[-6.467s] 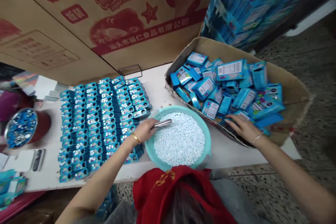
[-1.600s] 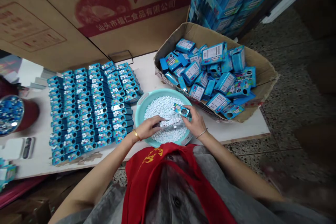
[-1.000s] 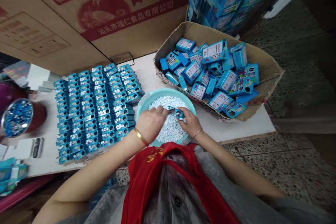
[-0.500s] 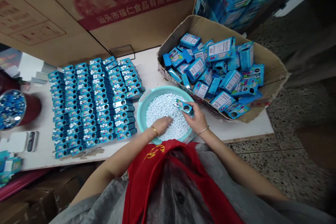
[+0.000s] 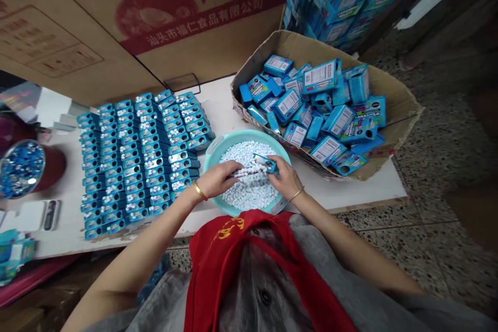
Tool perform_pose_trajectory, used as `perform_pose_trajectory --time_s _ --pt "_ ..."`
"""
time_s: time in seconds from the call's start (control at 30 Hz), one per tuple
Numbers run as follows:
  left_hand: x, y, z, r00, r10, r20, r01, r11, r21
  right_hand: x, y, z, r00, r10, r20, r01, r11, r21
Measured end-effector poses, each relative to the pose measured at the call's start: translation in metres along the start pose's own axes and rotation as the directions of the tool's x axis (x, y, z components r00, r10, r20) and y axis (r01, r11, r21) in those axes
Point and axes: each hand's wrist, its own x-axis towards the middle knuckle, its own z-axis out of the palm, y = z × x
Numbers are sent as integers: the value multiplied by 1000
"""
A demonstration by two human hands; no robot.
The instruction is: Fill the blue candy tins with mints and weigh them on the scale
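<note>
In the head view, my right hand (image 5: 287,180) grips a small blue candy box (image 5: 265,163) over the basin, tilted, with its cut-out end facing up. My left hand (image 5: 220,179) is raised over the left part of the basin. Its fingers curl around some small white candies, and a blurred streak of them stretches from the fingertips to the box. Below lie many loose white candies (image 5: 249,197) in the turquoise basin (image 5: 213,153). The palm of my left hand is hidden.
Rows of blue candy boxes (image 5: 134,166) stand to the left, many with white candies on top. An open carton (image 5: 400,114) of blue boxes sits at right. A red bucket (image 5: 54,166) is far left; large cartons (image 5: 210,52) stand behind.
My left hand has come up out of the candies and moved left, with candies now streaking toward the box. My right hand has shifted slightly left with the box.
</note>
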Motion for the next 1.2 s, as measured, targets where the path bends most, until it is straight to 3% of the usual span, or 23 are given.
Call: perform_pose_trajectory --time_s 0.1,0.2,0.3,0.4,0.5,0.6,0.67,0.73,0.83,0.9,1.0,1.07,1.2 --pt "10 29 -18 992 -94 85 65 953 294 -2 -3 6 999 -43 7 43 999 -12" --pt "19 62 -22 972 -210 103 125 840 528 -2 -6 10 997 -80 8 81 997 -7" --pt "21 90 -21 966 -243 85 137 765 629 -2 -6 12 996 -87 12 87 996 9" --pt "17 98 -25 966 -246 77 142 758 637 -3 -3 13 998 -65 4 65 998 24" --pt "8 75 -27 955 -295 -16 248 771 586 -5 0 10 1000 -19 -13 19 999 32" --pt "3 29 -9 918 -385 -95 382 795 471 -5 1 5 999 28 -31 -27 999 45" --pt "3 -1 18 901 -432 -34 412 831 373 -4 1 2 998 57 -41 -54 997 59" --pt "6 -19 54 912 -407 54 379 885 270 -3 1 -1 996 80 -43 -77 995 68" --pt "13 -24 100 940 -321 112 301 940 163 -1 0 -3 994 103 -38 -100 992 70" --pt "15 -22 114 958 -264 112 255 963 92 0 -1 -4 993 113 -36 -110 991 72" --pt "11 -23 107 977 -192 95 193 981 -1 0 -2 -4 992 122 -31 -119 990 75" --pt "2 -26 88 989 -128 75 133 988 -74 -1 -1 -3 992 123 -22 -121 990 74" --pt "-12 -19 39 998 -6 -64 -7 980 -201 -3 0 1 996 87 10 -87 994 62"
